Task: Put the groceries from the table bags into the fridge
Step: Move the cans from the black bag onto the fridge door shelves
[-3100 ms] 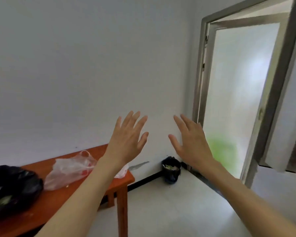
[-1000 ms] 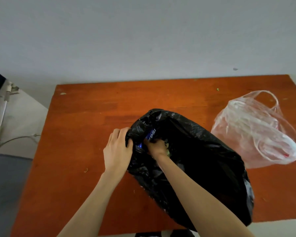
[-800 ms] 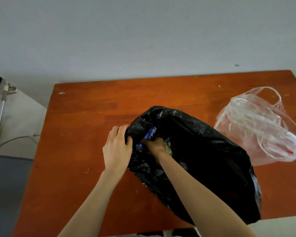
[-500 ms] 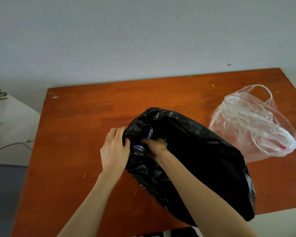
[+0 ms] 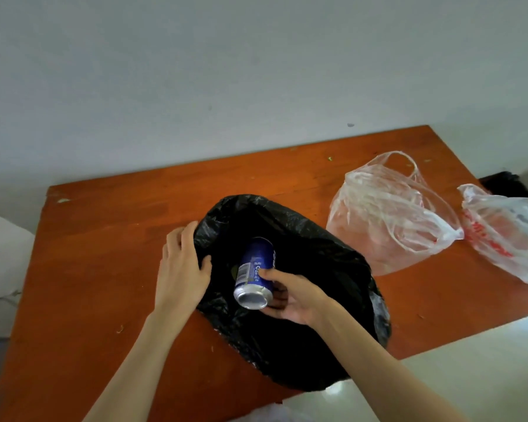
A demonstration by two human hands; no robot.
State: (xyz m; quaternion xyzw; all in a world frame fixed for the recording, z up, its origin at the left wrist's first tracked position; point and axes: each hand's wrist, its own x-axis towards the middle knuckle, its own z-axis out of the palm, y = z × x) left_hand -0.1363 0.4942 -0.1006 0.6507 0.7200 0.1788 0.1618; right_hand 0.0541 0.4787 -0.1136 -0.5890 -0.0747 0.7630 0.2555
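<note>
A: What's the biggest thing in front of you?

B: The wooden table [image 5: 110, 269], reddish-brown and pushed against a pale wall [image 5: 226, 71]. A few green crumbs are scattered over it.

A: And on it?

B: Three bags. Your black bag [image 5: 323, 324] is the largest, lying crumpled in the middle with its mouth open toward the far left. To its right sits a clear bag [image 5: 387, 217] with its handles sticking up, something pinkish showing inside. Just beside that, at the table's right end, is a white bag [image 5: 506, 236] with red printing, too creased to read.

A: Your hands?

B: Your left hand [image 5: 182, 271] lies with its fingers spread loosely on the left rim of the black bag, the thumb pressing into the plastic. Your right hand [image 5: 293, 296] is closed around a blue can [image 5: 255, 272], thumb on top and fingers beneath.

A: Where is the can exactly?

B: Just above the open mouth of the black bag, tilted, with its silver end pointing at you. You can see a barcode and a small recycling mark on the side. White letters run along the far edge, but they're cut off, so the brand can't be read.
</note>
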